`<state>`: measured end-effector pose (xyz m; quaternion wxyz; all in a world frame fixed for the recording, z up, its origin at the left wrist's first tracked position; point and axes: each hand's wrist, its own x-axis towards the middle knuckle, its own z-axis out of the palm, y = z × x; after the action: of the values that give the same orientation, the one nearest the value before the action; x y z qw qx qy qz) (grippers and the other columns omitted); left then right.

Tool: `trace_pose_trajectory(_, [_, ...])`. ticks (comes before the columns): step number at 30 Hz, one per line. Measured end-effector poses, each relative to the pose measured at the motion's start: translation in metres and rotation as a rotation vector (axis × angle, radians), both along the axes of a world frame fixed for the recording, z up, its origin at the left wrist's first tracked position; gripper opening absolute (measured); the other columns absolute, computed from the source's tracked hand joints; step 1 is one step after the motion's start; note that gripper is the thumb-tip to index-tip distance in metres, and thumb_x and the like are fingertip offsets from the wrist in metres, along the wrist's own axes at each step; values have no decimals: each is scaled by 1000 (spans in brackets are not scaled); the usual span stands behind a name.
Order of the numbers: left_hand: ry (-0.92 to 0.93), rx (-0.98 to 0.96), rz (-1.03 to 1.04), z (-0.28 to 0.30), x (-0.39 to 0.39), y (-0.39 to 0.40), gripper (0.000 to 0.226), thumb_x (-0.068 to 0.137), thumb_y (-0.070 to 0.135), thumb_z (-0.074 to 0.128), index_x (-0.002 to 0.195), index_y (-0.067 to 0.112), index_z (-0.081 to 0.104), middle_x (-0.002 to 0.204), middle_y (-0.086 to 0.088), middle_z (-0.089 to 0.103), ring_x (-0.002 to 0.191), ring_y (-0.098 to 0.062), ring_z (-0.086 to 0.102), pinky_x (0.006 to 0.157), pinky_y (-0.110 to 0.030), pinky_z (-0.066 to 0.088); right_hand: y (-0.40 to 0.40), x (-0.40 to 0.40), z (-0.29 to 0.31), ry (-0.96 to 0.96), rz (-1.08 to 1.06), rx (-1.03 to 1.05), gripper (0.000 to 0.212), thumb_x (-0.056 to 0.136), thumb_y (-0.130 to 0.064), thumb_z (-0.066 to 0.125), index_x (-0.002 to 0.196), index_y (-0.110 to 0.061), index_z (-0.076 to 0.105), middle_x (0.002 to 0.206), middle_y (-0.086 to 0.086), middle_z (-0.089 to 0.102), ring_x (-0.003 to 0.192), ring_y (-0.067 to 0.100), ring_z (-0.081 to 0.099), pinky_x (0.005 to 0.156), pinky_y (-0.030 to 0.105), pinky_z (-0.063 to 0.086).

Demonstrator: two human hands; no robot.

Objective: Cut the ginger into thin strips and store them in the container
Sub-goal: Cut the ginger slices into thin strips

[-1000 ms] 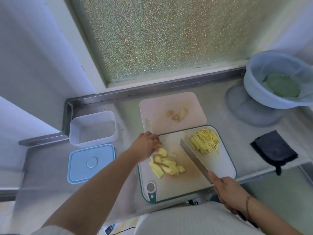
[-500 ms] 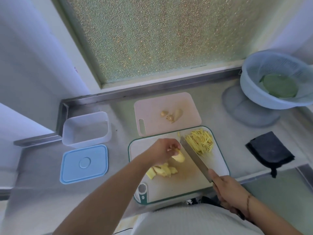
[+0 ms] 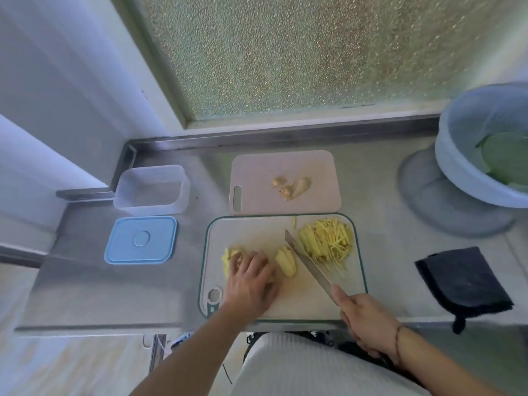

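Observation:
A white cutting board [image 3: 257, 230] with a green rim lies near the counter's front edge. A heap of thin yellow ginger strips [image 3: 328, 242] sits at its far right. A small stack of ginger slices [image 3: 285, 260] lies mid-board, just left of the knife [image 3: 307, 265] blade. My right hand [image 3: 365, 324] grips the knife handle, blade pointing away and to the left. My left hand [image 3: 253, 277] rests over a pile of ginger slices [image 3: 228, 257] on the board's left side, hiding most of them. The clear container [image 3: 151, 190] stands open at the left, its blue lid [image 3: 141, 240] in front.
A pink cutting board [image 3: 285, 167] behind holds ginger scraps [image 3: 291, 187]. A pale blue colander [image 3: 483, 155] with green leaves sits at the far right on a round lid. A dark folded cloth [image 3: 463, 281] lies at the right front. A raised steel ledge runs along the back.
My left hand carried a few ginger slices right, set them down beside the blade, then moved back left onto the remaining pile. The knife stayed almost still.

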<state>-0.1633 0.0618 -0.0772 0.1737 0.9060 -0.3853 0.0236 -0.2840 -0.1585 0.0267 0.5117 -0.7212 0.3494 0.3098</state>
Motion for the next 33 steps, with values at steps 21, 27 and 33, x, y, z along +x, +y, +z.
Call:
trace_pose_trajectory(21, [-143, -186, 64, -14, 13, -14, 24, 90, 39, 65, 99, 22, 79, 107, 8, 74, 103, -24, 62, 89, -43, 31, 40, 8, -8, -27, -35, -17, 60, 88, -66, 28, 60, -12, 32, 46, 0, 26, 31, 9, 22, 33, 19, 20])
trace_pose_trajectory(27, [-137, -207, 39, -17, 13, -13, 24, 90, 40, 64, 100, 23, 79, 110, 4, 73, 106, -23, 58, 89, -43, 33, 41, 19, -18, -77, 82, -72, 61, 80, -72, 24, 57, -16, 29, 44, -5, 27, 35, 6, 25, 38, 16, 23])
trace_pose_trajectory(33, [-190, -150, -179, -12, 22, -12, 22, 96, 36, 61, 103, 23, 78, 118, -1, 70, 106, -26, 58, 87, -43, 39, 23, 22, -17, -43, 136, -42, 68, 78, -74, 24, 64, -9, 36, 48, -1, 28, 33, 7, 25, 37, 18, 24])
